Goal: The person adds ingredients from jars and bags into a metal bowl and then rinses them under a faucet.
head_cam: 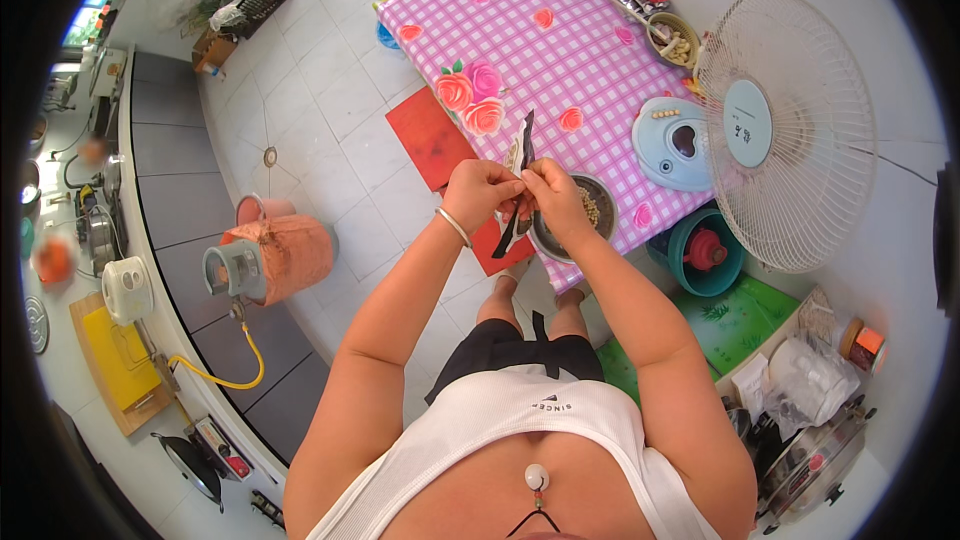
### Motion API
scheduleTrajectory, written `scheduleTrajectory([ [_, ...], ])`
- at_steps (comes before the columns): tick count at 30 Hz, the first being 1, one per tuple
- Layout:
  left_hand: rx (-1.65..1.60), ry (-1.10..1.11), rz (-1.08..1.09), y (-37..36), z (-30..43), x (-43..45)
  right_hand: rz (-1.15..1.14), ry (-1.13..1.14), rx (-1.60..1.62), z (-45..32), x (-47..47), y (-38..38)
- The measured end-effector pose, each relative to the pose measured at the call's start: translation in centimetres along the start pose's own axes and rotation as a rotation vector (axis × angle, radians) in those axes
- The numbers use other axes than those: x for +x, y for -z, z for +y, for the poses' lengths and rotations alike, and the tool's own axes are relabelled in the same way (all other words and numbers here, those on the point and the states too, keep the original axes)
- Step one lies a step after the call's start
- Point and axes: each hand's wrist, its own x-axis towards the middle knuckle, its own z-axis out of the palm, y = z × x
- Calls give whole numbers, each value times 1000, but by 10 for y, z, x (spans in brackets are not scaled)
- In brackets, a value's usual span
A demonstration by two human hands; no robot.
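Note:
My left hand [484,191] and my right hand [555,191] meet at the fingertips in front of me, both pinching a black and white plastic packet [528,136]. The packet runs between the fingers, its dark edge reaching above and below them. Under my right hand, a round metal bowl [609,199] with pale beans or pellets in it stands at the corner of the checked tablecloth [517,52]. My right wrist hides part of this bowl. What is inside the packet cannot be made out.
A standing fan [787,127] is at the right, beside a pale blue lid-like item [667,154] and a basket of food [694,34]. Red stools [427,136] stand by the table. A green bucket [727,281] sits below it. A gas cylinder [296,259] stands on the floor at left.

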Motion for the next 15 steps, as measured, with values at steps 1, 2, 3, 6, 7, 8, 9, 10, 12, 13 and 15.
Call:
scheduleTrajectory([
  [1,10,-10,3,1,-2,1,5,-10,-13,1,1,0],
  [2,19,-19,6,1,-4,2,11,-19,-27,1,3,-1],
  [3,25,-23,5,2,-5,4,18,-28,-41,2,4,-1],
  [6,42,-34,9,3,-9,9,16,-24,-61,3,9,0],
  [7,47,-36,14,4,-9,11,9,-18,-58,4,11,1],
  [8,52,-38,20,4,-9,13,3,-11,-55,7,14,3],
  [9,35,-35,13,4,-10,16,-5,-5,-52,8,16,3],
  [10,19,-31,6,5,-11,18,1,0,-50,8,17,4],
  [12,-11,-19,-1,5,-11,21,12,10,-47,9,18,4],
  [13,-25,-11,-1,5,-10,22,14,16,-41,10,19,5],
  [15,-47,2,2,5,-10,24,17,28,-27,14,20,6],
])
